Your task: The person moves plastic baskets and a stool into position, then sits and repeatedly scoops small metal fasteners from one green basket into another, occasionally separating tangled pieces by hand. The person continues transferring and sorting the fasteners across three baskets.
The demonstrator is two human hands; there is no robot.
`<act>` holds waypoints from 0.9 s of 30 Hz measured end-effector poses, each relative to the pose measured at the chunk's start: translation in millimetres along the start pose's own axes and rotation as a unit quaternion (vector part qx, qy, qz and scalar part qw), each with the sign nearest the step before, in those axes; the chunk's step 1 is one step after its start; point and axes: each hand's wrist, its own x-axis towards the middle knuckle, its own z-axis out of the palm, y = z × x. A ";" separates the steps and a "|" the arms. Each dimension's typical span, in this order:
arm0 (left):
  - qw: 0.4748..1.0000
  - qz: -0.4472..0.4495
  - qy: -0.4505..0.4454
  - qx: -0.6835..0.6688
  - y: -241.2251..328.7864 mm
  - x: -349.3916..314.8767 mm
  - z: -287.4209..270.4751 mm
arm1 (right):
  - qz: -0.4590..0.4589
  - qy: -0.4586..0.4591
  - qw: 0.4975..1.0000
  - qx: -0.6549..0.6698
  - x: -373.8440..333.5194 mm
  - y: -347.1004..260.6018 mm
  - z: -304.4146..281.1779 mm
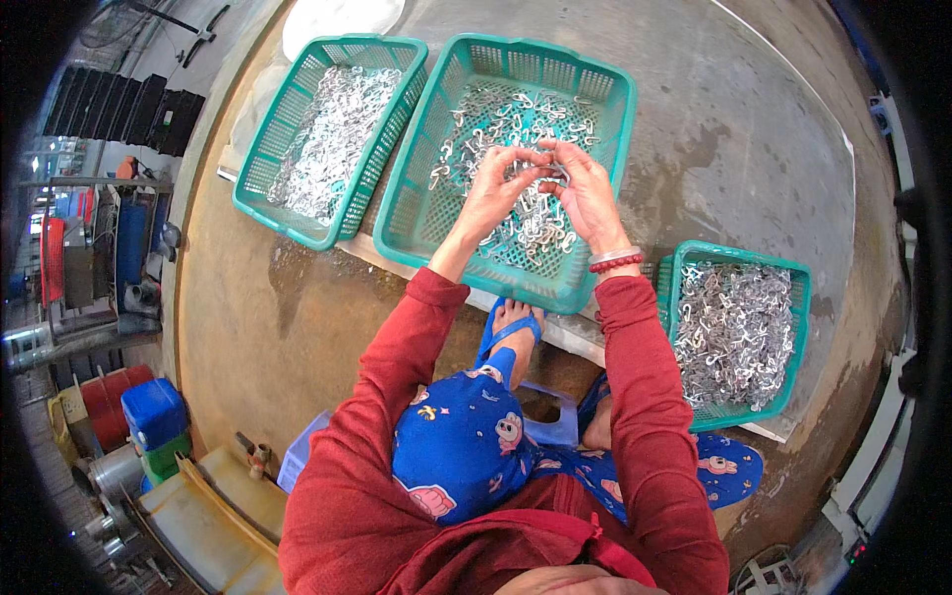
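Note:
Both hands meet over the middle green plastic basket (405,213), which holds a loose layer of small bent metal hooks (535,230). My left hand (493,193) pinches with thumb and forefinger at the meeting point. My right hand (591,198), with a red bead bracelet and a pale bangle at its wrist, has its fingers curled round a small silvery metal hook (562,174). The fingertips of both hands touch around this piece and partly cover it, so its full shape is hidden. Below the hands, more hooks lie scattered over the basket's mesh bottom.
Left of the middle basket stands another green basket (260,188) with a heap of shiny hooks. A smaller green basket (801,327), piled with hooks, sits at the right. My sandalled foot (516,332) is near the middle basket. A blue container (154,413) stands far left.

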 end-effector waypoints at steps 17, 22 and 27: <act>0.888 -0.159 0.009 -0.432 11.1 11.1 -8.9 | 0.043 0.005 0.988 -0.145 4.6 8.5 18.4; 0.882 -0.179 -0.022 -0.436 16.4 12.8 -27.7 | 0.093 0.021 0.991 -0.094 -1.5 8.4 5.9; 0.818 -0.129 -0.030 -0.559 10.9 13.5 -28.3 | 0.226 0.070 0.968 0.079 -9.3 23.3 3.4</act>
